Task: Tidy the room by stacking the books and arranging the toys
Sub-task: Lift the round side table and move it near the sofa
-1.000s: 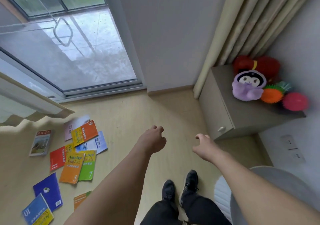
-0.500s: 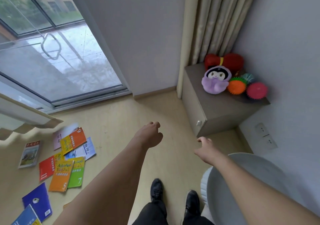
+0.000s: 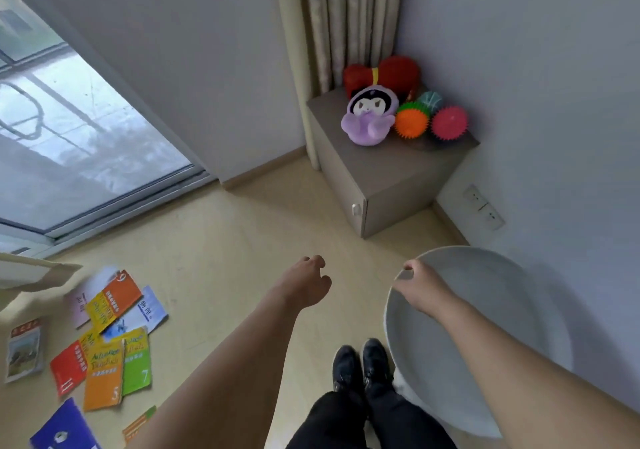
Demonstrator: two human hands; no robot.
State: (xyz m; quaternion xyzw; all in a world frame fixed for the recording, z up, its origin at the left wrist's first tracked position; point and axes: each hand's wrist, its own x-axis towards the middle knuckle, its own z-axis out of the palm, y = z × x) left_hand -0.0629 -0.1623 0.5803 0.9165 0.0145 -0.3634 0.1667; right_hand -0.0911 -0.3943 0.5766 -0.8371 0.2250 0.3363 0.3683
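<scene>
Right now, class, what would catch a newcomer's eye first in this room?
Probably the bright toys on the grey cabinet in the corner: a purple plush doll beside an orange spiky ball and a pink spiky ball. Next, the colourful books scattered on the floor, lower left.

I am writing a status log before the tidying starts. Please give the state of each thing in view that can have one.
books: scattered flat on the floor, overlapping, not stacked
purple plush doll: sitting on the cabinet top
orange spiky ball: on the cabinet, beside the doll
pink spiky ball: on the cabinet
cabinet: door closed
left hand: loosely curled, empty
right hand: loosely curled, empty
</scene>
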